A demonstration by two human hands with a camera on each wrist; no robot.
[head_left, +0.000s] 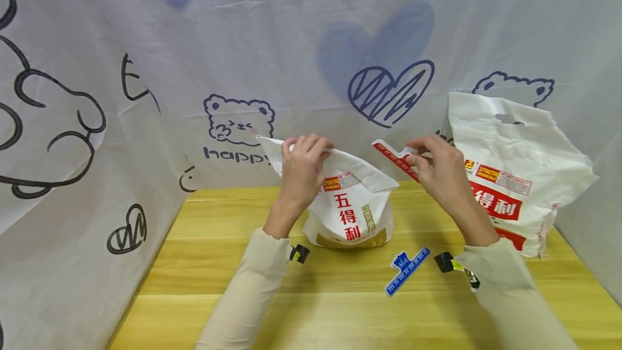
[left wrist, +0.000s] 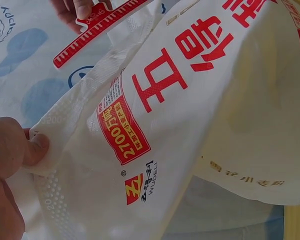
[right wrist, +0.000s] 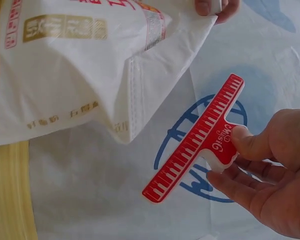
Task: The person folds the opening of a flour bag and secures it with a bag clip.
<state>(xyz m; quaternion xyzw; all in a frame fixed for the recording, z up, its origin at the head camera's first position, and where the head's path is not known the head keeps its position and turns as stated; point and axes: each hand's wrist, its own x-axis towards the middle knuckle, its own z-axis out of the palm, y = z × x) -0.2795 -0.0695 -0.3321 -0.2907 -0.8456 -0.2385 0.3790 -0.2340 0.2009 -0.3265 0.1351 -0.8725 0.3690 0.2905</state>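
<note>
A white flour bag [head_left: 347,204] with red characters stands on the table, its top edge folded over. My left hand [head_left: 303,169] pinches that fold; in the left wrist view the thumb [left wrist: 39,145] presses on the white material. To the right of the bag, my right hand [head_left: 439,169] holds a red clip [head_left: 394,158] by its handle. The clip is long, with a piano-key pattern, as the right wrist view shows, and it stands apart from the bag's folded corner [right wrist: 132,100].
A blue clip [head_left: 407,271] of the same shape lies on the wooden table [head_left: 218,274] in front of the bag. A second, taller flour bag [head_left: 515,177] with a handle cutout stands at the right. A printed white cloth [head_left: 291,42] hangs behind and at the sides.
</note>
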